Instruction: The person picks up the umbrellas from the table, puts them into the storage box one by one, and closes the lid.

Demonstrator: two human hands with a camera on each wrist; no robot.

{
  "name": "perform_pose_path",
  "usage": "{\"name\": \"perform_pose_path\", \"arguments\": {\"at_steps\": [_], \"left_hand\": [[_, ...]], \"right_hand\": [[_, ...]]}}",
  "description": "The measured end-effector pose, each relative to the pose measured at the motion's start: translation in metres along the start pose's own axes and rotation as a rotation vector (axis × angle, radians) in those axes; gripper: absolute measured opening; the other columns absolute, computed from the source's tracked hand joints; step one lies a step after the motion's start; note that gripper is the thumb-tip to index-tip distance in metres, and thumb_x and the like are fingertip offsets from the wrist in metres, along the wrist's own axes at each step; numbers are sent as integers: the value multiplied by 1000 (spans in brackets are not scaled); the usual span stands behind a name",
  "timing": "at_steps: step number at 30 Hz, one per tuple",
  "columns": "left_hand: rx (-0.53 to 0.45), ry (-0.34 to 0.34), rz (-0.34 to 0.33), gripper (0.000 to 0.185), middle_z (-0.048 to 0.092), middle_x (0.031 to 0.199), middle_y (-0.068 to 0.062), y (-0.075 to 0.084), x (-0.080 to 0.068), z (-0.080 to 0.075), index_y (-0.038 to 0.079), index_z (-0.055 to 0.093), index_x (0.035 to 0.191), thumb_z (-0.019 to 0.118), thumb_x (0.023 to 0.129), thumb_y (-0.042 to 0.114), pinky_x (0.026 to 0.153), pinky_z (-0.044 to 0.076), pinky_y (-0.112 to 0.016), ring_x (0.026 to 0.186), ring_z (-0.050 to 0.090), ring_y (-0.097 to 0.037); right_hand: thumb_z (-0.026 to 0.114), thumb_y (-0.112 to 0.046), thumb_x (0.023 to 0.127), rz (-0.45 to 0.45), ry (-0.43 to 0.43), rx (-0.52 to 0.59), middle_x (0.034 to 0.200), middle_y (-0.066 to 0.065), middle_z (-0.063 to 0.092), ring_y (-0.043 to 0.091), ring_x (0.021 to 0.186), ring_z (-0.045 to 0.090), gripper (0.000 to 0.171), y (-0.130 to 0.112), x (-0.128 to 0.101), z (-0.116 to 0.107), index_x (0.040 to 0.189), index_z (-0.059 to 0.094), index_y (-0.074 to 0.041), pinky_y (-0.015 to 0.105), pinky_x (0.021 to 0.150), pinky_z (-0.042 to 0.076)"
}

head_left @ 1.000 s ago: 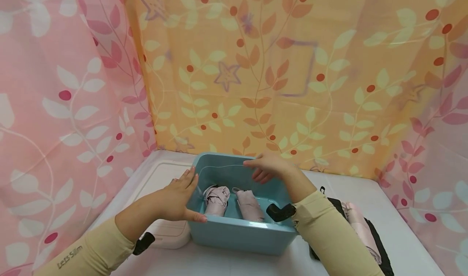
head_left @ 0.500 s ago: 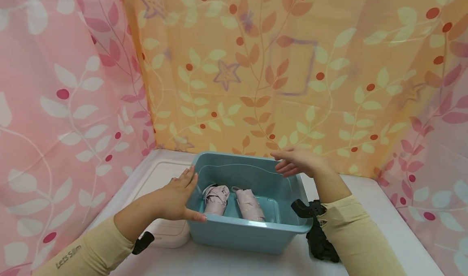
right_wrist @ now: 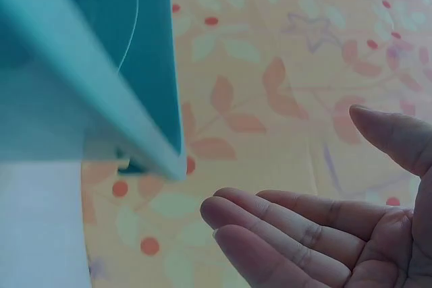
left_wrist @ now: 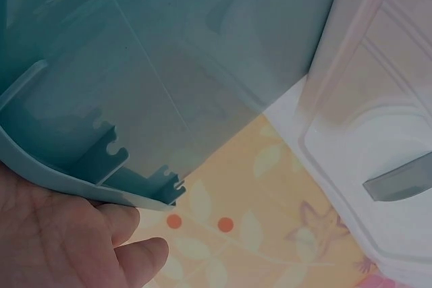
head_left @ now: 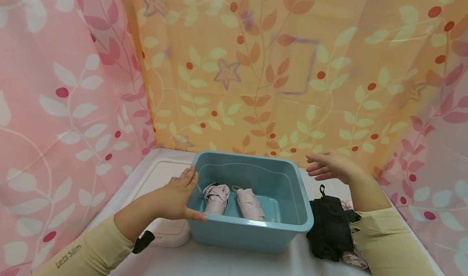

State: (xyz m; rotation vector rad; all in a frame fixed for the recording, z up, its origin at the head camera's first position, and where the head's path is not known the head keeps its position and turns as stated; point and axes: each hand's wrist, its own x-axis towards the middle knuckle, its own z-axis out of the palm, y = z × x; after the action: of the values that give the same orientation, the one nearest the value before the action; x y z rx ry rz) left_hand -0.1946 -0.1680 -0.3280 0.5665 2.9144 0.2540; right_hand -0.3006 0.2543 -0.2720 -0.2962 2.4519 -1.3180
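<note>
left hand (head_left: 175, 197) touches bin rim (head_left: 256, 224); right hand (head_left: 335, 167) apart

One wording can be read: "Lets Slim" (head_left: 68, 256), in dark letters on the person's pale yellow left sleeve (head_left: 94, 242). It shows in the head view, near the lower left corner — two words on a single line, each starting with a capital. The line climbs at a slant along the sleeve, its last letters nearer the cuff (head_left: 123, 238). "Lets" stands fairly clear — the closing letters of "Slim" are softer and run together, so that word is less sure.
</note>
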Motion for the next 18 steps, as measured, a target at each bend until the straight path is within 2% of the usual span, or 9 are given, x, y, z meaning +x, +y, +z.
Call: {"name": "perform_pose_path", "arguments": {"at_steps": [8,13,18], "left_hand": [[-1,4,11,125,-4,152,-19,1,-1,-1,-2,11,145,50,61,82,106,12,-57,139,-4,-33],[-4,5,9,125,-4,152,-19,2,-1,-1,-2,11,145,50,61,81,106,12,-57,139,-3,-33],[-12,9,10,125,-4,152,-19,1,-1,-1,-2,10,145,50,61,81,106,12,-57,139,-3,-33]], "right_hand": [[51,-44,91,89,37,1,103,19,64,26,91,65,72,41,-18,-20,130,37,15,40,78,52],[47,-36,95,96,34,19,107,23,62,29,94,64,67,67,-29,-32,129,32,19,40,79,51],[46,-36,96,102,46,21,108,24,62,28,94,64,66,83,-41,-41,129,31,20,40,80,51]]}}
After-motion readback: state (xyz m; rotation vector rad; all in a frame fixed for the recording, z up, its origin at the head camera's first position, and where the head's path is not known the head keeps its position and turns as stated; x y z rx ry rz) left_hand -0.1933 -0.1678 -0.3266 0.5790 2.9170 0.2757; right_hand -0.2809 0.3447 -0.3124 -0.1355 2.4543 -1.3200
